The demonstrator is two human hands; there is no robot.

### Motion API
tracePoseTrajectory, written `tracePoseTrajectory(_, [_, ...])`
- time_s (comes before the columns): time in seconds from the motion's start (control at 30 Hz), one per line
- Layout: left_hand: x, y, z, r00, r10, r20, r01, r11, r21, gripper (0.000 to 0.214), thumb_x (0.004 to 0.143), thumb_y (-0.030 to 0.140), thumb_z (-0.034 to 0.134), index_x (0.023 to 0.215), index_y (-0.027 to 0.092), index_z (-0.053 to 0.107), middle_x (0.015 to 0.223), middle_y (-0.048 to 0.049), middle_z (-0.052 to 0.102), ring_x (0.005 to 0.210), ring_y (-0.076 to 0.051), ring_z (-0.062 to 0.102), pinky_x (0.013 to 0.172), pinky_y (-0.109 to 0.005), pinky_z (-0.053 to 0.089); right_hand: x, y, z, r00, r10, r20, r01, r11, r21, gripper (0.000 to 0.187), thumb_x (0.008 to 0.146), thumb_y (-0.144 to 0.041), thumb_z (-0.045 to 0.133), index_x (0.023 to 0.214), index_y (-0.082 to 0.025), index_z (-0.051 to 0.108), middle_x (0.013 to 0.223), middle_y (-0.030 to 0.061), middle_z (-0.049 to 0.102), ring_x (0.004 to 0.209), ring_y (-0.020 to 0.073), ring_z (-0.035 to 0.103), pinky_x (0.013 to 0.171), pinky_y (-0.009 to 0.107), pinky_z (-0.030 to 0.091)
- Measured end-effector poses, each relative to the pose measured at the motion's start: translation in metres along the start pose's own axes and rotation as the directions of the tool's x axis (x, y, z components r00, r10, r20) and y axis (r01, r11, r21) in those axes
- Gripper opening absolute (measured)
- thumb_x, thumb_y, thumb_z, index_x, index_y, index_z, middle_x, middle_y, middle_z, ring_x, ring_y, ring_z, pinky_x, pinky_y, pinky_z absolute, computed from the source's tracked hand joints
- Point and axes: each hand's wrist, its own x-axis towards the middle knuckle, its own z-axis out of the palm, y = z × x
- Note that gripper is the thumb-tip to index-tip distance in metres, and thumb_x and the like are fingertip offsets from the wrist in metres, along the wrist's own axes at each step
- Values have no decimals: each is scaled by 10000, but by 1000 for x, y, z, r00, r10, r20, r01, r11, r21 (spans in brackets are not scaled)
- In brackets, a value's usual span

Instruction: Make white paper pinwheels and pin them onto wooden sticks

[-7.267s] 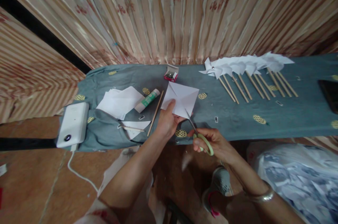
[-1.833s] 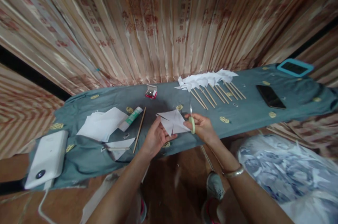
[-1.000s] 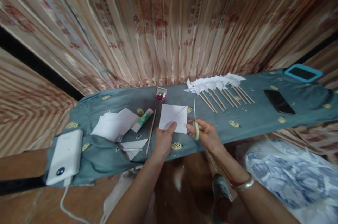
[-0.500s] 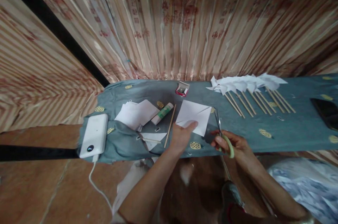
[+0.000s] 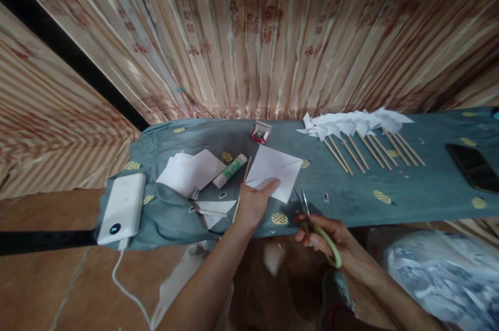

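Note:
My left hand point(image 5: 255, 201) grips a square sheet of white paper point(image 5: 277, 167), its thumb on top and its fingers hidden beneath. Slits run inward from the sheet's corners. In my right hand point(image 5: 322, 235) is a pair of scissors point(image 5: 327, 245) with pale green handles. The blades are slightly parted, to the right of the paper and apart from it. Beside my left hand lies a wooden stick point(image 5: 247, 169). A glue stick point(image 5: 230, 171) with a green label rests left of that. Behind the sheet stands a small open red box point(image 5: 260, 133) with tiny metal pieces.
Several paper pinwheels on sticks point(image 5: 354, 126) lie in a row at the back right. A dark phone point(image 5: 472, 167) is at the far right. White papers point(image 5: 191, 170) and a white power bank point(image 5: 122, 209) with a cable occupy the left of the cloth-covered table point(image 5: 351, 198).
My right hand has drawn the scissors back toward me, away from the paper's edge. My left hand still holds the sheet. The whole view has shifted slightly.

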Motion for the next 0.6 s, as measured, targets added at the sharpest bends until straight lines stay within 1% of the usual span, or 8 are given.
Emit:
tracePoseTrajectory(0.17, [-3, 0, 6, 1000, 1, 14, -1, 1000, -6, 355, 544, 243, 790, 870, 111, 739, 932, -122, 751, 852, -248, 682, 839, -354, 516, -4, -1, 3, 1000, 21, 23, -20, 999, -35, 507, 762, -570, 670, 1087, -181, 671, 761, 23, 647, 661, 135, 554, 608, 244, 446])
tracePoseTrajectory(0.27, [-3, -2, 7, 1000, -3, 28, 4, 1000, -11, 325, 558, 240, 775, 855, 112, 739, 916, -113, 753, 839, -241, 683, 838, -348, 515, -6, 1, 3, 999, 21, 35, -20, 999, -44, 498, 761, -570, 669, 1070, -180, 679, 729, 15, 632, 646, 132, 540, 580, 233, 433])
tracePoseTrajectory(0.43, [-4, -5, 9, 999, 10, 50, -9, 1000, -9, 292, 579, 239, 767, 844, 120, 743, 909, -102, 755, 848, -233, 685, 848, -338, 506, -6, 4, 4, 997, 48, 54, -48, 999, 0, 488, 745, -567, 687, 1035, -174, 678, 688, -2, 597, 610, 113, 500, 559, 229, 396])
tracePoseTrajectory(0.6, [-7, -4, 11, 997, 13, 72, -13, 1000, -4, 251, 587, 232, 760, 817, 133, 745, 926, -93, 757, 854, -217, 686, 863, -324, 495, -5, 5, 5, 997, 65, 45, -66, 997, 36, 514, 714, -594, 699, 995, -165, 688, 633, -18, 563, 570, 100, 473, 544, 229, 381])
